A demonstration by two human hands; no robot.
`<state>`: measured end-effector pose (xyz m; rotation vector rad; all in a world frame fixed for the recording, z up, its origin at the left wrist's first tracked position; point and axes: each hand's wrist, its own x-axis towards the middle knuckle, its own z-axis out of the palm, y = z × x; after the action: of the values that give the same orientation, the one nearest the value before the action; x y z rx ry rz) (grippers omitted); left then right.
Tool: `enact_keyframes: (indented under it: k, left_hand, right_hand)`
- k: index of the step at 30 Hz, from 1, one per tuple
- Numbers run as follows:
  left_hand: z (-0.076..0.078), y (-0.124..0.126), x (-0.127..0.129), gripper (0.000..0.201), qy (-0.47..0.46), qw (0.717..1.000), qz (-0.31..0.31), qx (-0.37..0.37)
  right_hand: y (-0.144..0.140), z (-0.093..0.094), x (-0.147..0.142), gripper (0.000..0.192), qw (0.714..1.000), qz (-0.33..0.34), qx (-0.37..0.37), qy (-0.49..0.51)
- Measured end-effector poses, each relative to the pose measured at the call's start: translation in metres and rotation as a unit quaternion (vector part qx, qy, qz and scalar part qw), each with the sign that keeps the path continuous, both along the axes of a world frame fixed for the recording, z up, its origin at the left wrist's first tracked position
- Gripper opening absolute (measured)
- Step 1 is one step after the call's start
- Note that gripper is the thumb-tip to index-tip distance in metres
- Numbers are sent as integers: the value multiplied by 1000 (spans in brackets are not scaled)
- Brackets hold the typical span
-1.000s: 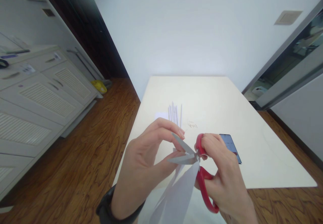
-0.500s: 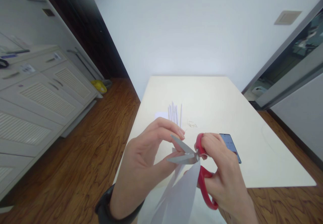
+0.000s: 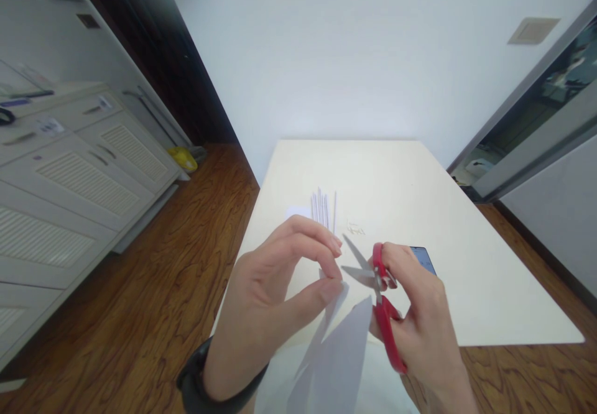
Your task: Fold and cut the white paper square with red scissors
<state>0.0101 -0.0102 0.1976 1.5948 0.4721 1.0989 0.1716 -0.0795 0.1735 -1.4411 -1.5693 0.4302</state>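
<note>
My left hand (image 3: 275,296) pinches the top of a narrow strip of a white paper sheet (image 3: 338,358) between thumb and fingers, over the near edge of a cream table (image 3: 420,215). My right hand (image 3: 420,314) grips red-handled scissors (image 3: 380,293). Their blades are apart and point left, just right of the pinched strip and clear of the paper. The sheet hangs down between both hands, split into a thin strip and a wider piece.
Several thin cut paper strips (image 3: 323,207) lie on the table beyond my hands, with small scraps (image 3: 355,229) beside them. A dark phone (image 3: 423,258) lies behind my right hand. White cabinets (image 3: 69,178) stand at left across a wooden floor; a sliding door is at right.
The scissors have drawn back to the right, out of the cut in the paper, blades still apart. The left hand keeps its pinch on the strip.
</note>
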Motion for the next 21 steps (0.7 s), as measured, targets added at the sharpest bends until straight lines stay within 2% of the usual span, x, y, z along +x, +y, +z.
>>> enact_keyframes:
  k: [4, 8, 13, 16, 21]
  left_hand:
    - [0, 0, -2, 10, 12, 1000, 1, -21]
    - [2, -1, 0, 10, 0, 999, -14, -44]
    - [2, -2, 3, 9, -22, 997, -31, -71]
    - [-1, -1, 5, 8, -38, 994, -17, -101]
    - [-3, 2, 6, 8, -18, 994, -3, -107]
  right_hand:
    - [0, -5, 4, 30, 1000, -22, 16, 4]
    - [-1, -6, 5, 25, 999, -28, 2, 15]
    - [5, -7, 6, 26, 993, -65, -96, 26]
    - [20, -30, 14, 22, 990, -76, -117, -17]
    - [44, -92, 18, 17, 997, -57, -34, -44]
